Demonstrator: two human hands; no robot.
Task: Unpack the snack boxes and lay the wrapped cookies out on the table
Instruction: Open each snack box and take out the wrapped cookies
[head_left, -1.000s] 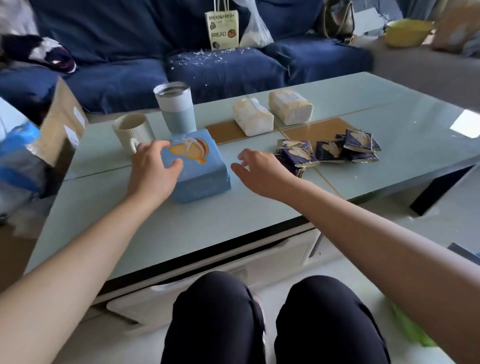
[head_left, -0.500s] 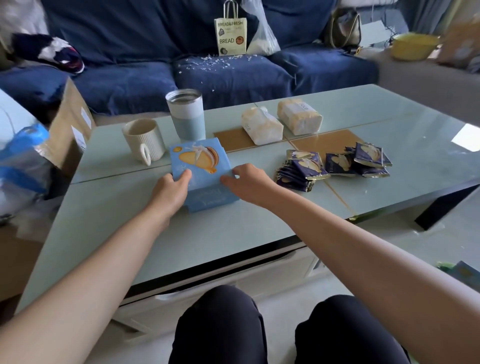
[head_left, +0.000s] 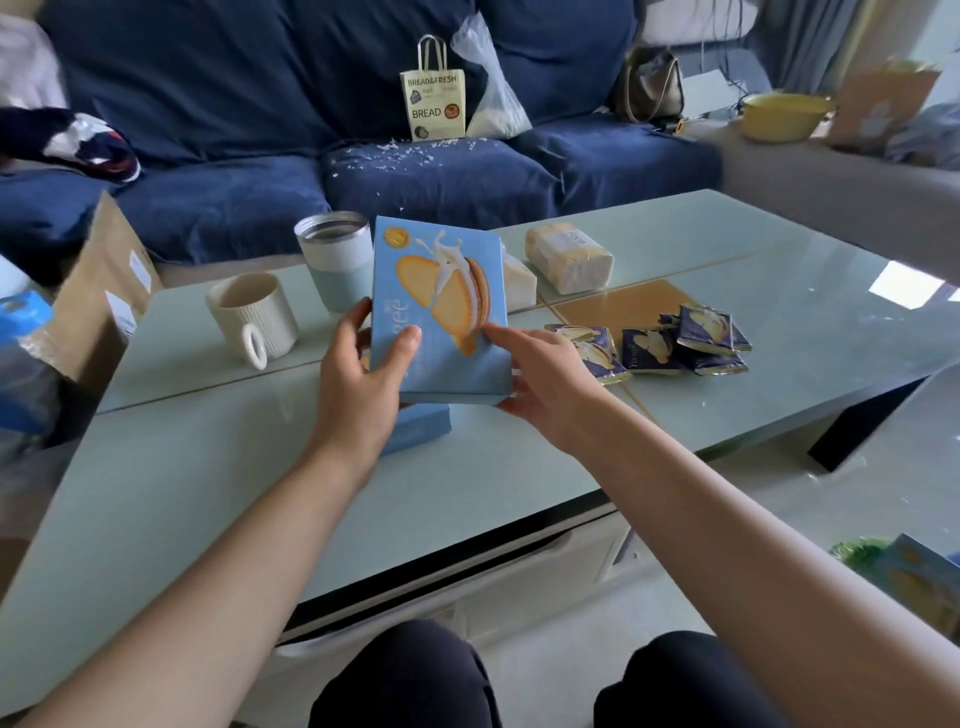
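I'm seeing the light blue cookie box tilted up off the desk, printed front facing the camera. Left hand is gripping its left edge, thumb lying across the front and fingers wrapped behind. Right hand is holding the lower right corner, index finger stretched across the front, thumb under the bottom edge. A second light blue box is lying flat on the desk just under the raised one, mostly hidden by the left hand.

Wrapped cookies, dark blue packets, are lying in a loose overlapping cluster on the desk right of the box, some on the brown inlay panel. Can't tell the count.

Far side of the desk: ribbed cream mug to the left, steel tumbler with a pale sleeve just behind the box's left edge, two clear-wrapped pale blocks to the right, one partly hidden by the box.

Behind the desk I'm seeing a blue sofa carrying a paper bag marked BREAD and a clear plastic bag. Cardboard carton at the left edge.
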